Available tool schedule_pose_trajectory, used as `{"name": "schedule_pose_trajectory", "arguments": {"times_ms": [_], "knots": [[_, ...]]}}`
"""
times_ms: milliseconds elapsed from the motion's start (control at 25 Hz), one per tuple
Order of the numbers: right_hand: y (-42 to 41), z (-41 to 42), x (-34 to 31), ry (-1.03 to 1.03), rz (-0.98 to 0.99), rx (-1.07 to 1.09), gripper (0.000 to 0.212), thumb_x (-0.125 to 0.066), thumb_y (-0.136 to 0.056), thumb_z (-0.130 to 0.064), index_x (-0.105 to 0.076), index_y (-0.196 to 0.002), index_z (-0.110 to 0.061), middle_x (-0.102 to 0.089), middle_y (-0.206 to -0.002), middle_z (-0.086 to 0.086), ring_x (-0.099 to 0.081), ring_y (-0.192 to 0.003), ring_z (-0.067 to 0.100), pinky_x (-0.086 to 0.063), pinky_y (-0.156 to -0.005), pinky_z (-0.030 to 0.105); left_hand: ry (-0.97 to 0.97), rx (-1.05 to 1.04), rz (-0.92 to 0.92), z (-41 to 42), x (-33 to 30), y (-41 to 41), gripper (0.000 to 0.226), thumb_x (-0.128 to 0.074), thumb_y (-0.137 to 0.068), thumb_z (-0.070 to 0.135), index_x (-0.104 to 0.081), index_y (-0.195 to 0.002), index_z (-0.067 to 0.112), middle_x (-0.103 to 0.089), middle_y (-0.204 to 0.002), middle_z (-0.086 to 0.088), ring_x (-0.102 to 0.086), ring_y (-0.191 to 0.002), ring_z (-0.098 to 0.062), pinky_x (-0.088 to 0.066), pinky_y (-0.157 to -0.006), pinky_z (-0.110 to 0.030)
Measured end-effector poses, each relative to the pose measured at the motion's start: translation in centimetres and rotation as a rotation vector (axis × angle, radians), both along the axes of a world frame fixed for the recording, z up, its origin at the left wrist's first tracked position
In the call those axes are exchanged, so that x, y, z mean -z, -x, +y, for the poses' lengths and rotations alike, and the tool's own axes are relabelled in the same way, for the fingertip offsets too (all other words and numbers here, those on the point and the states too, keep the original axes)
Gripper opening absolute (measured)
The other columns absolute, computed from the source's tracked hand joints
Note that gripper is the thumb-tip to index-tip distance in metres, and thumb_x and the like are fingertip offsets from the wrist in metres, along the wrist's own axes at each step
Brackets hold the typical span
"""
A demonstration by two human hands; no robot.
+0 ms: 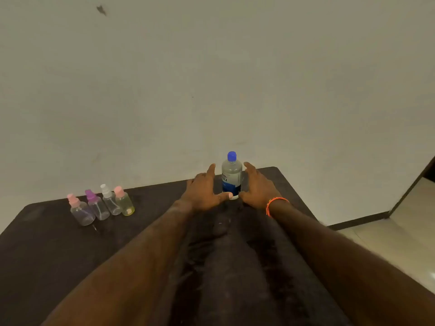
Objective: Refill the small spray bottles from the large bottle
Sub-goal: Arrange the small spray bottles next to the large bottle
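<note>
The large clear bottle [231,175] with a blue cap and blue label stands upright near the far edge of the dark table [47,250]. My left hand [204,190] is spread open just left of it, thumb near its base. My right hand [257,185], with an orange wrist band, is spread open just right of it. Neither hand clasps the bottle. Several small spray bottles stand in a row at the far left: a pink-capped one [80,210], a purple-capped one [97,205], a white-capped one [110,200] and a yellowish one with a pink cap [123,201].
A plain wall [211,78] rises right behind the table. The table's right edge drops to a light tiled floor [409,234] with a dark skirting board.
</note>
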State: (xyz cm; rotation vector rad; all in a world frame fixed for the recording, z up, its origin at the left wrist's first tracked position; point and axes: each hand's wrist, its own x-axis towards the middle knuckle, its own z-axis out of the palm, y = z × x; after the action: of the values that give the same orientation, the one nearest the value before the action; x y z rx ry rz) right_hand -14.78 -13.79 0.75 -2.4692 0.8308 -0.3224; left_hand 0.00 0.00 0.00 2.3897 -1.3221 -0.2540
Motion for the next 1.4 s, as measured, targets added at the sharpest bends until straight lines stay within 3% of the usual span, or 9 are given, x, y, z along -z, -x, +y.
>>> {"name": "schedule_pose_trajectory", "arguments": {"times_ms": [200, 480, 640, 800, 880, 960, 1160, 1320, 1400], "knots": [[-0.8, 0.3, 0.5, -0.146, -0.124, -0.008, 0.068, -0.056, -0.093, -0.011, -0.026, -0.152, -0.026, -0.055, -0.143, 0.010, -0.060, -0.120, 0.033, -0.049, -0.103, 0.049, 0.123, 0.057, 0.142, -0.7, 0.2, 1.4, 0.075, -0.056, -0.106, 0.034, -0.011, -0.166, 0.025, -0.045, -0.163, -0.003, -0.045, -0.147, -0.032, -0.030, -0.121, -0.064], [-1.0, 0.9, -0.1, -0.220, -0.232, 0.087, 0.061, -0.069, -0.088, -0.018, -0.046, -0.144, -0.024, -0.064, -0.134, 0.005, -0.062, -0.120, 0.025, -0.050, -0.103, 0.040, 0.322, -0.145, 0.248, -0.7, 0.3, 1.0, 0.068, -0.065, -0.102, 0.037, -0.036, -0.163, 0.027, -0.069, -0.140, -0.005, -0.062, -0.134, -0.028, -0.043, -0.118, -0.054], [2.1, 3.0, -0.5, -0.167, -0.214, 0.028, 0.056, -0.074, -0.085, -0.026, -0.053, -0.136, -0.019, -0.067, -0.125, 0.003, -0.064, -0.112, 0.020, -0.052, -0.100, 0.040, 0.335, -0.085, 0.298, 2.2, 0.0, 1.6, 0.068, -0.075, -0.094, 0.038, -0.050, -0.156, 0.025, -0.080, -0.096, 0.005, -0.073, -0.108, -0.016, -0.053, -0.109, -0.046], [6.4, 7.1, -1.3, -0.138, -0.241, 0.002, 0.052, -0.079, -0.079, -0.029, -0.059, -0.126, -0.021, -0.071, -0.111, 0.000, -0.066, -0.102, 0.015, -0.054, -0.095, 0.039, 0.385, -0.015, 0.373, 7.1, -1.3, 5.2, 0.065, -0.084, -0.088, 0.027, -0.060, -0.148, 0.019, -0.063, -0.061, 0.013, -0.060, -0.068, 0.005, -0.056, -0.092, -0.028], [8.5, 9.3, -1.6, -0.120, -0.251, -0.017, 0.051, -0.081, -0.076, -0.033, -0.060, -0.122, -0.023, -0.071, -0.107, -0.003, -0.067, -0.098, 0.013, -0.055, -0.092, 0.038, 0.400, 0.008, 0.373, 9.7, -2.0, 7.3, 0.066, -0.087, -0.085, 0.030, -0.063, -0.145, 0.019, -0.069, -0.064, 0.008, -0.065, -0.066, 0.000, -0.053, -0.090, -0.024], [10.6, 11.4, -1.7, -0.113, -0.262, -0.032, 0.050, -0.083, -0.074, -0.038, -0.060, -0.117, -0.025, -0.071, -0.103, -0.005, -0.068, -0.095, 0.010, -0.057, -0.089, 0.037, 0.404, 0.016, 0.351, 12.3, -2.2, 9.1, 0.068, -0.089, -0.082, 0.036, -0.065, -0.143, 0.019, -0.077, -0.076, -0.003, -0.076, -0.079, -0.012, -0.054, -0.094, -0.025], [14.9, 16.4, -1.5, -0.096, -0.280, -0.077, 0.052, -0.084, -0.072, -0.041, -0.062, -0.116, -0.024, -0.071, -0.101, -0.009, -0.068, -0.090, 0.005, -0.059, -0.085, 0.035, 0.444, 0.052, 0.361, 18.1, -1.4, 13.5, 0.065, -0.090, -0.082, 0.033, -0.068, -0.140, 0.015, -0.070, -0.077, -0.023, -0.064, -0.068, -0.013, -0.056, -0.095, -0.024], [17.5, 19.0, -0.4, -0.094, -0.280, -0.111, 0.053, -0.085, -0.070, -0.042, -0.062, -0.114, -0.024, -0.071, -0.102, -0.009, -0.068, -0.092, 0.005, -0.059, -0.085, 0.037, 0.467, 0.037, 0.363, 21.4, 0.0, 16.0, 0.067, -0.091, -0.080, 0.032, -0.067, -0.141, 0.017, -0.069, -0.079, -0.024, -0.062, -0.069, -0.010, -0.058, -0.092, -0.026], [18.2, 19.7, 0.3, -0.102, -0.292, -0.120, 0.054, -0.085, -0.070, -0.042, -0.062, -0.115, -0.024, -0.071, -0.103, -0.008, -0.068, -0.094, 0.005, -0.059, -0.086, 0.037, 0.500, 0.034, 0.352, 22.1, 0.8, 17.0, 0.068, -0.091, -0.080, 0.030, -0.066, -0.142, 0.017, -0.071, -0.075, -0.014, -0.064, -0.068, -0.004, -0.060, -0.089, -0.027]]}}
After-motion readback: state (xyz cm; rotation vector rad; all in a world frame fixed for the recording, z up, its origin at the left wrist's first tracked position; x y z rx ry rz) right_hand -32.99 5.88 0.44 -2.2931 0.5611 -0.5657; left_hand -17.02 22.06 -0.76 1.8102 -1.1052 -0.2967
